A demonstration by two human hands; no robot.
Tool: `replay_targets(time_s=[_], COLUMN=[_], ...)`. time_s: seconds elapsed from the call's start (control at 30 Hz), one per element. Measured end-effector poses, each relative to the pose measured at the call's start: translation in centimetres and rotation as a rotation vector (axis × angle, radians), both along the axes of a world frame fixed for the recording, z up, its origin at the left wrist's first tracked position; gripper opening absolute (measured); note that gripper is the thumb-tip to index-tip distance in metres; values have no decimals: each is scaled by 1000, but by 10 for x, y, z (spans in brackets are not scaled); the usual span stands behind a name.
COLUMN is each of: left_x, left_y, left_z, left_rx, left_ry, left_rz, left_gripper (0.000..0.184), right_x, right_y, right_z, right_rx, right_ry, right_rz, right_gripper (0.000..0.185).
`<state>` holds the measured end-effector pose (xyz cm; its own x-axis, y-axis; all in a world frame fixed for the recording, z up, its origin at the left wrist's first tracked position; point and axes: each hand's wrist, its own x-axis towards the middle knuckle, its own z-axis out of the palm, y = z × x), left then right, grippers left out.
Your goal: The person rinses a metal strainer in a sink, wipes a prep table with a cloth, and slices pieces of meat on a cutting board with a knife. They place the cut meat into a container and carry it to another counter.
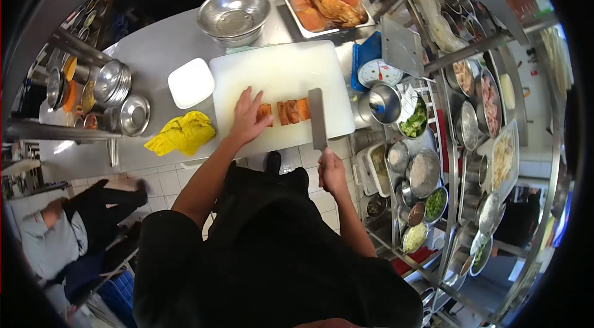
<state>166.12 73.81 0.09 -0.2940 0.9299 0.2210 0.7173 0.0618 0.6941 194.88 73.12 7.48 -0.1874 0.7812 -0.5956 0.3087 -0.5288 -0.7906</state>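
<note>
A white cutting board (pixel 278 74) lies on the metal counter. In a row near its front edge are several pieces of browned roast meat (pixel 289 112). My left hand (pixel 248 119) is on the board with its fingers spread, touching or right beside the leftmost piece. My right hand (pixel 333 172) is closed round the handle of a cleaver (pixel 317 120). The cleaver's broad blade stands over the right end of the row, close against the last piece; whether it touches the meat I cannot tell.
Left of the board are a white square dish (pixel 191 83) and a crumpled yellow cloth (pixel 180 133). Behind it stand a metal colander (pixel 234 15) and a tray of roast meat (pixel 325 7). A scale (pixel 378 72) and racks of food bowls line the right. Another person (pixel 68 229) is at lower left.
</note>
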Motion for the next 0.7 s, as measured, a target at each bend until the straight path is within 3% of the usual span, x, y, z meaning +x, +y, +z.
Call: replay_targets(time_s=[0.1, 0.2, 0.27, 0.37, 0.47, 0.53, 0.6, 0.7], left_x=[-17, -8, 15, 38, 43, 34, 13, -17], left_y=[-35, -60, -60, -43, -25, -16, -11, -20], left_z=[1, -12, -12, 17, 10, -7, -20, -5], left_rx=[48, 16, -46, -157, -130, -87, -56, -61], left_ry=[32, 44, 57, 29, 47, 85, 138, 249], left_rz=[101, 199, 194, 261, 268, 224, 130, 83], left_gripper=[57, 61, 68, 76, 80, 80, 76, 74], right_x=[5, -4, -8, -17, -25, -14, -6, -26], right_y=[-19, -30, -32, -26, -19, -8, 6, 14], right_z=[11, 12, -15, -20, -18, -50, -78, -41], right_rx=[75, 11, 87, 136, 109, 32, 199, 39], right_ry=[79, 13, -121, -227, -204, -125, -183, -101], right_rz=[86, 227, 311, 372, 275, 187, 203, 163], right_gripper=[53, 54, 55, 55, 53, 54, 54, 52])
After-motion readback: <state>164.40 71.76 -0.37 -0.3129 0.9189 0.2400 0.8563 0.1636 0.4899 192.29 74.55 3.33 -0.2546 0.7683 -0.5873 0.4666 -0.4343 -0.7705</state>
